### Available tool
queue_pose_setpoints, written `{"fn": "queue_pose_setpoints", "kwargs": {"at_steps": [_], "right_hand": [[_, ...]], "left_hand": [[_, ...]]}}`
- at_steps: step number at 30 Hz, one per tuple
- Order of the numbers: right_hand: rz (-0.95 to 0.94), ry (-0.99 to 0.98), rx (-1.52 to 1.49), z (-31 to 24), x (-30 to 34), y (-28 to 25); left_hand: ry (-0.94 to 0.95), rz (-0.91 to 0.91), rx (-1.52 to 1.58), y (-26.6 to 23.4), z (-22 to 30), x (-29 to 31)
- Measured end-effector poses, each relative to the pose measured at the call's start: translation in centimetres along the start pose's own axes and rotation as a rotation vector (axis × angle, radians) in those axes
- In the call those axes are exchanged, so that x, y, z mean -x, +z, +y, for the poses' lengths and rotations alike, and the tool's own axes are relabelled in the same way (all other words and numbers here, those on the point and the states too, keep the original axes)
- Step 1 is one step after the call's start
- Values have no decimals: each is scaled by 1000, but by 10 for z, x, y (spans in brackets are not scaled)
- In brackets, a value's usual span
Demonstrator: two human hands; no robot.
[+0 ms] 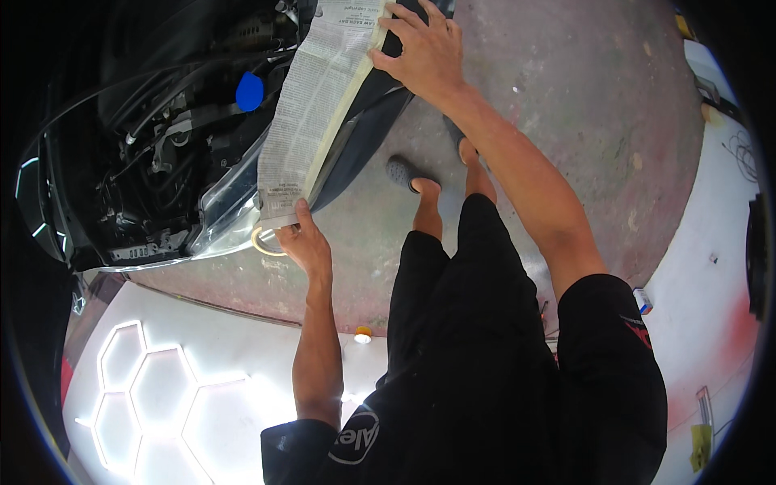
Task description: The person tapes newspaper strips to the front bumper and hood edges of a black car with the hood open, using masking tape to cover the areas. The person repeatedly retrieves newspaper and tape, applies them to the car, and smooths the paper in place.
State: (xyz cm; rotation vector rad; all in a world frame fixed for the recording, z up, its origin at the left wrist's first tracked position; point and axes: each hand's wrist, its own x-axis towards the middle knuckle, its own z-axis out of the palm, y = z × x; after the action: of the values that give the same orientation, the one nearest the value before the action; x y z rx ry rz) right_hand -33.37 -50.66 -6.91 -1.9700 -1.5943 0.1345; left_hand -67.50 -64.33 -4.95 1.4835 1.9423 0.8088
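- Grey newsprint: a long newspaper sheet [307,113] lies slantwise between the open engine bay [170,145] and the dark outer car panel [364,145], its printed face up.
- Pale yellow masking tape [346,113] runs along the sheet's right edge, on the side toward the dark panel.
- The left hand [307,247] is at the sheet's lower end, thumb on top and fingers underneath — clamped on the corner.
- A pale tape roll [257,241] shows as a ring just beside the left hand's fingers; whether they touch it, I cannot tell.
- The right hand [424,52] is at the upper end, fingers spread and bent, tips at the taped edge — pinching or merely pressing, I cannot tell.
- Left of the sheet, a bright blue cap [250,92] stands out among the black engine parts.
- A clear headlight [230,198] sits near the sheet's lower end.
- Below the hands, a grey clog [400,172] rests on the stained floor [566,105].
- Glowing hexagonal lights [139,380] show at lower left.
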Motion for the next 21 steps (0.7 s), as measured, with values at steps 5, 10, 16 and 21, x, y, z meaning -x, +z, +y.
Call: {"fn": "queue_pose_setpoints", "kwargs": {"at_steps": [5, 10, 16, 21], "right_hand": [[106, -31, -5, 0, 16, 20], [166, -52, -27, 6, 30, 36], [183, -65, -22, -6, 43, 32], [224, -47, -15, -12, 55, 45]], "left_hand": [[-109, 2, -128, -10, 15, -10], [-40, 34, -130, -8, 4, -19], [-30, 54, -157, -5, -3, -19], [-77, 59, -104, -4, 9, -20]]}}
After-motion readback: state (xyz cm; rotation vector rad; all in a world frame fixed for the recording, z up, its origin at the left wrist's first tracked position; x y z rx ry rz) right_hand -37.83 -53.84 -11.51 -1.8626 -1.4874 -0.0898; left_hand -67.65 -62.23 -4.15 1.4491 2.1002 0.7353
